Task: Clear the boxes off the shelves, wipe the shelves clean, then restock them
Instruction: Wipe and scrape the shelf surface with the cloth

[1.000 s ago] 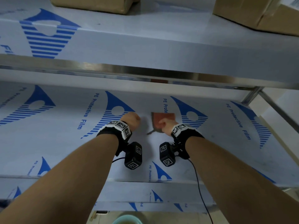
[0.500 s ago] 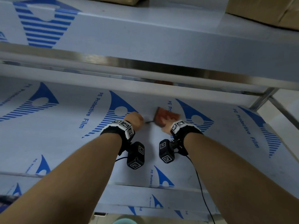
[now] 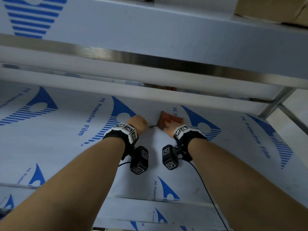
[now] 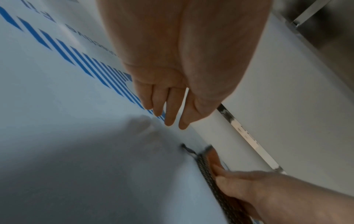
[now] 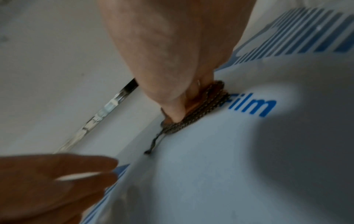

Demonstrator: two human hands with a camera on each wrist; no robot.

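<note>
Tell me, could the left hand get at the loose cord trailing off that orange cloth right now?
Probably yes. The left hand hangs free just short of the cord, with only bare shelf between them. The right hand presses the cloth farther along, clear of that path.

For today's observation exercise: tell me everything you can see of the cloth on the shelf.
The cloth is small, reddish-brown on top, with a dark mesh-like edge and a loose dark thread trailing from one corner. It lies flat on the film-covered shelf, near the back. The right hand presses down on it; the left hand is beside it, not touching.
</note>
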